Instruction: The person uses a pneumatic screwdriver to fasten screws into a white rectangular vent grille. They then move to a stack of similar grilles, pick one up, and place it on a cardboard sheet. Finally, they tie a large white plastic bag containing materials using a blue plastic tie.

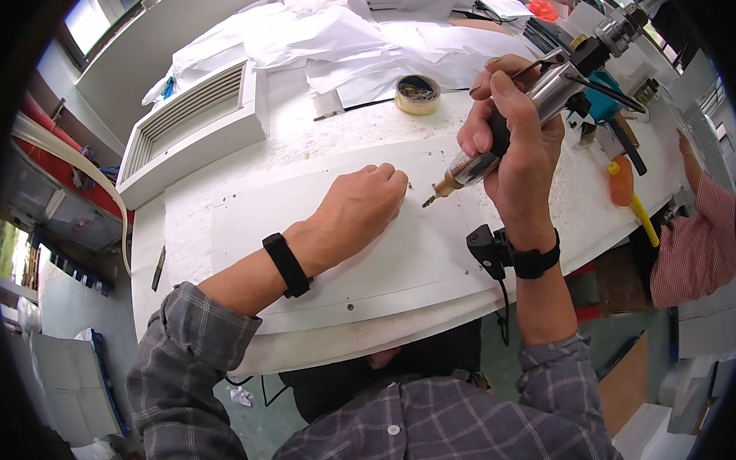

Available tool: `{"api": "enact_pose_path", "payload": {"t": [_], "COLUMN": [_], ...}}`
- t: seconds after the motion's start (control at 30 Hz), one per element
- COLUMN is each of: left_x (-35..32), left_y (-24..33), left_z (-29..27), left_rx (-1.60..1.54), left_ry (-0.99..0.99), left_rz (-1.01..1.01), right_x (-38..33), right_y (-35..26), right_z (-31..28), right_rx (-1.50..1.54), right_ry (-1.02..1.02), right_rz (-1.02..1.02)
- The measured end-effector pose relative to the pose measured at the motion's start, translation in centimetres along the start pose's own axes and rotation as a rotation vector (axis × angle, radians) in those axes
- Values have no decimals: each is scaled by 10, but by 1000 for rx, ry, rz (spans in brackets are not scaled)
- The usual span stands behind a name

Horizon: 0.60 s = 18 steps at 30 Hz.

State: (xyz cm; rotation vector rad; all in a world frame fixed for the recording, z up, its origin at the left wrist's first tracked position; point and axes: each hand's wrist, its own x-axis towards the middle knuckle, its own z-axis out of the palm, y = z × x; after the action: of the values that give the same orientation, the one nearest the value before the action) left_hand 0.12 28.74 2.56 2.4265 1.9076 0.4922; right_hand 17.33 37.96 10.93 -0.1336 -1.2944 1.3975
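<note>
In my right hand (521,143) is a silver power screwdriver (554,90) with a black grip and a brass-coloured nose. It tilts down to the left, its bit just over a white panel (262,209) that lies flat on the workbench. Small screws or holes dot the panel's edges. My left hand (357,208) rests on the panel with its fingers curled in. Its fingertips are near a small screw (410,185), left of the bit. Whatever those fingers may hold is hidden. Black straps circle both wrists, and a small black device sits at the right one.
A tape roll (418,96) with small screws inside stands beyond the panel. At the back left is a white louvred frame (192,122), with crumpled white sheets (296,34) behind. A yellow-handled tool (641,214) lies at the right edge, near another person's arm (694,166). A dark pen-like tool (158,268) lies left.
</note>
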Motion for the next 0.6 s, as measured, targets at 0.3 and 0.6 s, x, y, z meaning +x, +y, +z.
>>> {"api": "enact_pose_path", "payload": {"t": [0.3, 0.6], "left_x": [-99, -197], "left_y": [29, 5], "left_z": [-59, -51], "left_rx": [-652, -1444], "left_ry": [-29, 353], "left_rz": [-414, -741], "right_x": [-17, -35], "right_y": [0, 16], "right_z": [50, 128], "right_rx": [166, 324], "right_ry": [-68, -212], "right_rz": [90, 172]}}
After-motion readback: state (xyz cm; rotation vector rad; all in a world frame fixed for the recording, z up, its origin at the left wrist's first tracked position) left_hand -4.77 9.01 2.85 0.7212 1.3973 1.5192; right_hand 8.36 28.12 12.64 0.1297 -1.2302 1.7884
